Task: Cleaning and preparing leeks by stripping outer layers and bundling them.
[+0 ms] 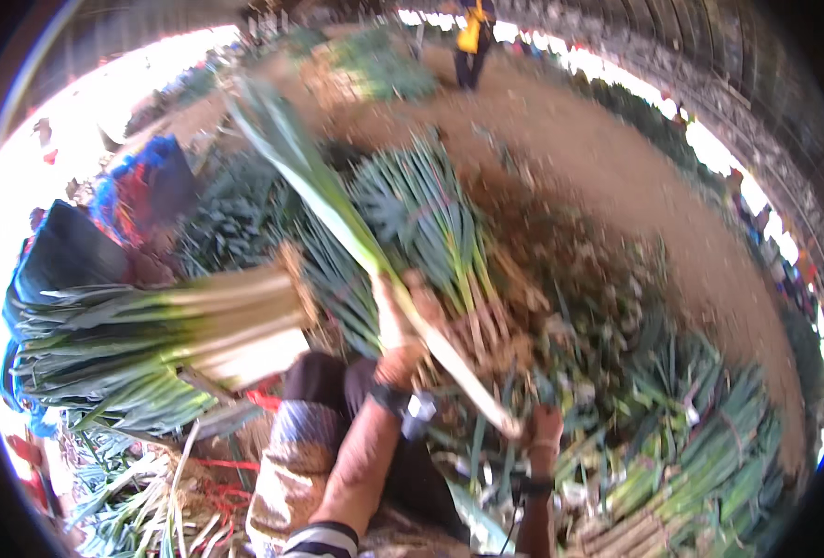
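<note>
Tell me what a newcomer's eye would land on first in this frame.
A long leek slants across the centre, gripped mid-stalk by the left hand and at its root end by the right hand. A thick leek bundle lies at left, with more bundles at lower right on the dirt ground.

Your left hand [401, 321] is raised near centre, fingers curled shut in a grip, wrist wearing a dark watch, forearm bare and rising from the near edge out of a striped cuff. Your right hand [544, 430] sits lower and to the right, fingers closed, dark band on wrist, forearm nearly vertical.
</note>
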`<state>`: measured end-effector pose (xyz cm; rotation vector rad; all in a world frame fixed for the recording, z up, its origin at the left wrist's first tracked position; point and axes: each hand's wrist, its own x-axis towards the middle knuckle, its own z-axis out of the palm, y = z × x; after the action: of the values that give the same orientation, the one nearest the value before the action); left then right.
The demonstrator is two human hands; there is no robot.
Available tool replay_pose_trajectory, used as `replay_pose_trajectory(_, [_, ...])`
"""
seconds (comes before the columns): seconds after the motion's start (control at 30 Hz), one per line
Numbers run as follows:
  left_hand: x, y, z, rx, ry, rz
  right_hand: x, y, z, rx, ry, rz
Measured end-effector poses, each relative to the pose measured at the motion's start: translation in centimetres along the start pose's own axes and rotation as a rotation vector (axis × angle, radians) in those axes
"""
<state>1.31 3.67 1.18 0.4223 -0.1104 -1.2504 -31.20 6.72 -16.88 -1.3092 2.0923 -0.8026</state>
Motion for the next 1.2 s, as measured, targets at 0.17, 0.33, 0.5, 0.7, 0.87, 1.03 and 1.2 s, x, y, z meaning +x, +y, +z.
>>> replay_pose_trajectory(0.17, [4.0, 1.3, -2.1, 0.185, -0.232, 0.293, -5.0, -5.6, -7.8, 0.042, 0.360, -0.209])
replay_pose_trajectory(0.33, [3.7, 1.3, -1.5, 0.004, -0.198, 0.190, -9.4, -11.7, -9.3, 0.221, 0.578, -0.813])
replay_pose_trajectory(0.5, [2.6, 0.0, -1.9, -0.041, -0.314, 0.152, -10.7, -16.1, -4.1, 0.005, 0.538, -0.908])
replay_pose_trajectory(0.7, [2.0, -0.7, -1.1, 0.150, 0.227, 0.215, -6.5, -13.9, 1.0, -0.285, 0.417, -0.763])
replay_pose_trajectory(0.87, [2.8, 0.6, -1.2, 0.187, 0.205, 0.265, -8.2, -13.9, -5.8, 0.878, 0.198, -0.214])
replay_pose_trajectory(1.03, [2.3, 0.0, 0.0, 0.216, 0.310, 0.330, -9.1, -15.3, -6.6, -0.167, 0.390, -1.037])
replay_pose_trajectory(1.2, [2.4, -0.3, -0.6, 0.225, 0.322, 0.339, -8.3, -15.9, -4.0, -0.237, 0.289, -1.038])
